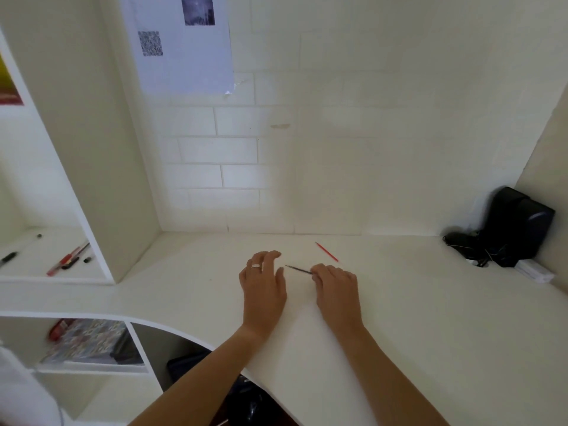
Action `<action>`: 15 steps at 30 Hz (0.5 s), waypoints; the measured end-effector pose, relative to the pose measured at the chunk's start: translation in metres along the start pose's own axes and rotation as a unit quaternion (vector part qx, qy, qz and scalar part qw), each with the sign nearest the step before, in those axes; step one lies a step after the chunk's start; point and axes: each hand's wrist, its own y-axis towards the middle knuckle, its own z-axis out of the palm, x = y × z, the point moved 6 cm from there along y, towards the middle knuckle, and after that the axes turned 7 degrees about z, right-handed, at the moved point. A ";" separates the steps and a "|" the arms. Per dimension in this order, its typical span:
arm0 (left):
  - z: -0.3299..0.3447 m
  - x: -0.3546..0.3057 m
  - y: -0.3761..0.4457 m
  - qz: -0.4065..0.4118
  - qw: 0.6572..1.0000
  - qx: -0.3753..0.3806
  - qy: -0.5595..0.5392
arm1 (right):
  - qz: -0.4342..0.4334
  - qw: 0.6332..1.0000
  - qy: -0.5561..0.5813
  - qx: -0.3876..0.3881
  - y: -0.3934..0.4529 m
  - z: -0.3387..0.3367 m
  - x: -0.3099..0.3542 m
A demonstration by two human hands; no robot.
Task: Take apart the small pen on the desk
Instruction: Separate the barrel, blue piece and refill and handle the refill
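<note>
Right hand (336,287) pinches the thin dark pen (298,269), tip pointing far-left toward the spread left hand (262,281).

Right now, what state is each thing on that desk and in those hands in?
Dark pen: one end pinched by the right hand, tip free.
Right hand: grip shut on the pen.
Left hand: open, fingers spread, beside the tip.
Red refill: lying loose on the desk, untouched.

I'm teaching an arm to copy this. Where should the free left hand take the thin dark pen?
Probably at the bare tapered end of the dark pen, coming from the left. The right hand pinches the other end, and the left hand hovers open beside the tip.
</note>
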 end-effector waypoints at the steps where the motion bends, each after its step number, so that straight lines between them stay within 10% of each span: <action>1: -0.001 0.010 0.002 -0.044 0.999 -0.008 -0.015 | 0.023 1.000 -0.001 -0.008 0.001 -0.001 -0.003; 4: 0.008 0.035 0.008 -0.126 0.991 0.028 -0.035 | 0.062 0.998 -0.021 -0.024 0.002 -0.002 -0.007; 15: 0.058 0.060 0.039 -0.030 0.983 0.183 0.005 | 0.077 0.995 -0.061 -0.016 0.004 0.006 -0.009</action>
